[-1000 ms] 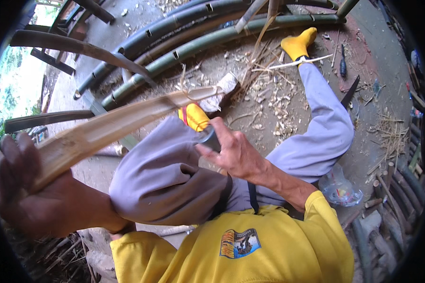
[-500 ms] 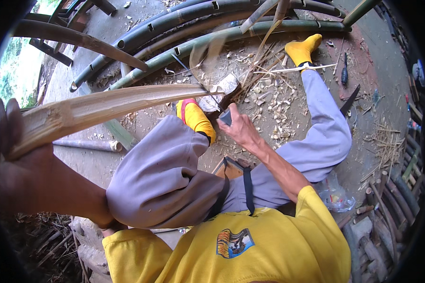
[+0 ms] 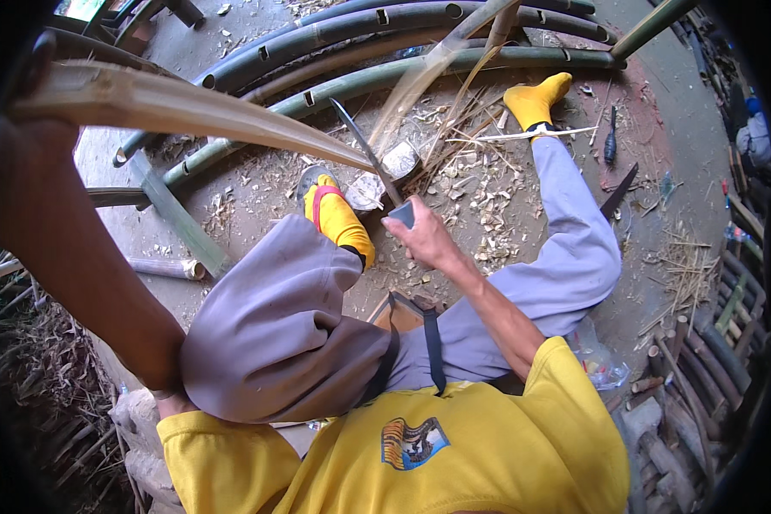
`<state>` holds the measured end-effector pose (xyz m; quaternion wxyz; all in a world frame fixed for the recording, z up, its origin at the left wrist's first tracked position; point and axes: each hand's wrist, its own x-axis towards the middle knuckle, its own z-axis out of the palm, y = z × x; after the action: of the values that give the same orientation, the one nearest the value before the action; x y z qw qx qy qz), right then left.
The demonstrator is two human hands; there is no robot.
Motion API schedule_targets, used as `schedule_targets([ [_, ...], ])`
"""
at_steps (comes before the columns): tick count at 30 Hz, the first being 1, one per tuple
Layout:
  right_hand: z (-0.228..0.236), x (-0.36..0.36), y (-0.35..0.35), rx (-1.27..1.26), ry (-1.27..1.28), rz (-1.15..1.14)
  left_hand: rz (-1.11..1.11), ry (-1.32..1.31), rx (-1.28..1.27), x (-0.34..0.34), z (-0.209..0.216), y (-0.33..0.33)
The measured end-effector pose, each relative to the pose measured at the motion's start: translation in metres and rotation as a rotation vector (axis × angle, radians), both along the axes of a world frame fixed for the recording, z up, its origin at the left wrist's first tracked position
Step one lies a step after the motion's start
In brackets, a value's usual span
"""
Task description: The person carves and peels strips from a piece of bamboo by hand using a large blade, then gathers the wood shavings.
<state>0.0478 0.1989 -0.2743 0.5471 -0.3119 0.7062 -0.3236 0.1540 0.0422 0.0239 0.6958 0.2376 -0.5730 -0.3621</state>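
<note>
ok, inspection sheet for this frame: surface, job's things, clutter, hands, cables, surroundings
surface: bare dirt ground, littered with pale shavings.
job's things: long split bamboo strip, tapering toward the knife; the blade's edge is at the strip's tip.
clutter: wood chips, thin slivers, a dark tool with a handle, a plastic bag by the hip.
hands: left hand grips the strip's thick end at the frame edge; right hand is closed on the knife handle.
cables: nothing seen.
surroundings: green bamboo poles lie across the top; more cut poles are stacked at right; dry stalks lie at lower left.
</note>
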Motion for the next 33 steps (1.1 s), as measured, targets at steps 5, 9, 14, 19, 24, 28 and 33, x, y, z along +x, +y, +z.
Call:
schedule_targets([
  [5, 0.073, 0.019, -0.003, -0.445, 0.114, -0.049, -0.386, -0.130, 0.042, 0.036, -0.047, 0.035],
  [9, -0.032, -0.003, 0.005, -0.168, 0.158, -0.107, -0.589, -0.269, 0.084, 0.041, -0.066, 0.045],
  [14, -0.016, -0.015, 0.001, -0.092, -0.026, -0.070, -0.706, -0.444, 0.110, 0.059, -0.080, 0.051],
  [19, 0.087, -0.010, -0.005, -0.508, 0.086, -0.127, -0.845, -0.589, 0.161, 0.074, -0.097, 0.068],
  [24, -0.014, -0.007, 0.001, -0.573, 0.215, -0.180, -0.883, -0.601, 0.145, 0.075, -0.099, 0.073],
  [28, -0.043, -0.009, -0.010, -0.147, 0.073, -0.091, -0.819, -0.582, 0.141, 0.080, -0.092, 0.067],
  [33, 0.038, 0.003, -0.001, -0.373, 0.104, -0.107, -0.884, -0.595, 0.160, 0.084, -0.105, 0.071],
])
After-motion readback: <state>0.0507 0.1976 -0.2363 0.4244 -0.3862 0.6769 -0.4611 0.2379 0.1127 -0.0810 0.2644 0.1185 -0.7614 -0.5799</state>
